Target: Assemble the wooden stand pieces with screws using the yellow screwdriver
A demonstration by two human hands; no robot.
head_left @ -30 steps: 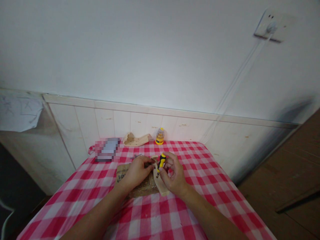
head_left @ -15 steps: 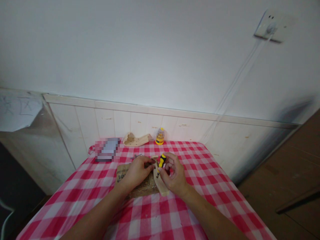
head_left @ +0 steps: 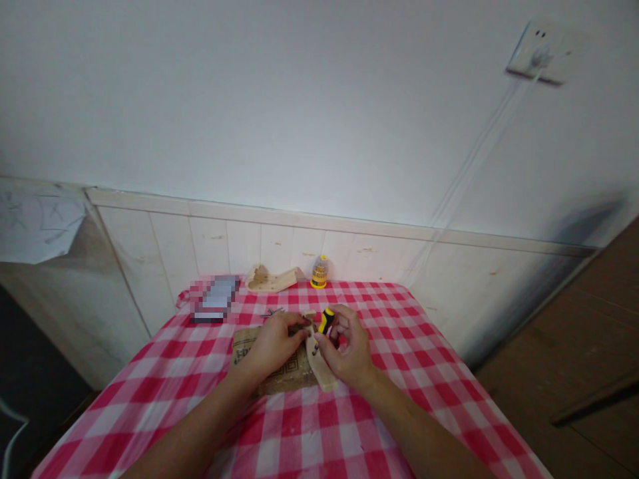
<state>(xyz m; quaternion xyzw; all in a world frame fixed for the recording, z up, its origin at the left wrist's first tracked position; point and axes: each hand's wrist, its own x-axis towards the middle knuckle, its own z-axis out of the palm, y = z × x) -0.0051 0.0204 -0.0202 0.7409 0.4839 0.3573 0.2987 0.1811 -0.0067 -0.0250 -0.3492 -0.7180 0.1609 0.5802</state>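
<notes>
Between the fingers of my right hand point(head_left: 349, 342) is a yellow and black screwdriver point(head_left: 326, 320), tilted, its tip down at a pale wooden piece point(head_left: 322, 372). My left hand point(head_left: 282, 339) is closed at the far part of that wooden piece, fingertips pinched on it; exactly what sits under them is hidden. The wooden piece lies partly over a brown printed paper or cardboard sheet point(head_left: 279, 382). Just beyond my left hand are several small dark metal pieces point(head_left: 271, 312), too small to name.
At the table's back stand a curved wooden part point(head_left: 272, 283) with holes and a yellow-capped bit container point(head_left: 319, 273). A blurred-out phone-like device point(head_left: 217, 299) lies back left. The red-checked cloth point(head_left: 399, 319) covers the table; a white wall point(head_left: 299, 120) rises behind.
The screwdriver's handle has tilted slightly to the right in my right hand. My left hand stays in nearly the same place on the wood.
</notes>
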